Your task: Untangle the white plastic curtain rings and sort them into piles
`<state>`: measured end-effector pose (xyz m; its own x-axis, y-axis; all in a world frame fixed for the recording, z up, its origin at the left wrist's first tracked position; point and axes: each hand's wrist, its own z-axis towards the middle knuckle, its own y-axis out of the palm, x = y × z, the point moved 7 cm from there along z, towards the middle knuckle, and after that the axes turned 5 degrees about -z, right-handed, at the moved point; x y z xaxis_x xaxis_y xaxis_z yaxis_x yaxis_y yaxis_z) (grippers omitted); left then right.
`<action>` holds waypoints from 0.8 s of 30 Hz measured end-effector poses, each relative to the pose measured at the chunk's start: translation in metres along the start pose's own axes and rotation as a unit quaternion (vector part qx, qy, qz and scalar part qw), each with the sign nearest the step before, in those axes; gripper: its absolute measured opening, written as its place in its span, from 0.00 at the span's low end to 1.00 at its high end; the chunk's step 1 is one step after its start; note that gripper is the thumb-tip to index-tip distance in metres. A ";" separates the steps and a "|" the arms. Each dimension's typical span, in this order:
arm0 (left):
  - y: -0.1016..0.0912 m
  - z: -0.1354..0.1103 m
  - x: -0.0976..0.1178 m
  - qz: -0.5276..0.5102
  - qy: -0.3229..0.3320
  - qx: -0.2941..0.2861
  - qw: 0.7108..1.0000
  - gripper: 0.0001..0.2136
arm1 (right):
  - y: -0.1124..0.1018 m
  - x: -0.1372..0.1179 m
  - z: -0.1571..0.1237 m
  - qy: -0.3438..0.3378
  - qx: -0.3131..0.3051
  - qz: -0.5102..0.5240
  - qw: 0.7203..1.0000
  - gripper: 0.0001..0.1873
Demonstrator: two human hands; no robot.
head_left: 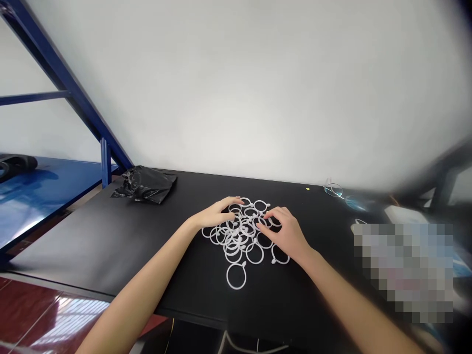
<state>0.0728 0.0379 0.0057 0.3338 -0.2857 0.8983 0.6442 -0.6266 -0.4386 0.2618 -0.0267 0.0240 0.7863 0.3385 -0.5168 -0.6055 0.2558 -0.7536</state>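
A pile of several white plastic rings point(241, 235) lies in the middle of a black table point(110, 246). One ring point(236, 276) sits apart at the near side of the pile. My left hand point(217, 214) rests on the pile's left edge, fingers curled down onto the rings. My right hand point(285, 231) rests on the pile's right side, its fingertips bent and touching rings. Neither hand has visibly lifted a ring.
A crumpled black plastic bag point(145, 184) lies at the table's back left. A pair of glasses point(341, 194) sits at the back right, near a blurred area. A blue metal frame point(73, 93) and blue shelf stand to the left. A white wall is behind.
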 end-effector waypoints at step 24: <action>0.012 0.004 0.000 0.111 0.037 0.067 0.991 0.20 | -0.014 0.031 0.005 0.143 0.007 0.098 0.985 0.06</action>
<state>0.0832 0.0340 0.0001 0.4297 -0.4608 0.7766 0.6475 -0.4422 -0.6207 0.2942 -0.0157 0.0206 0.6550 0.1139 -0.7470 -0.7495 0.2233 -0.6232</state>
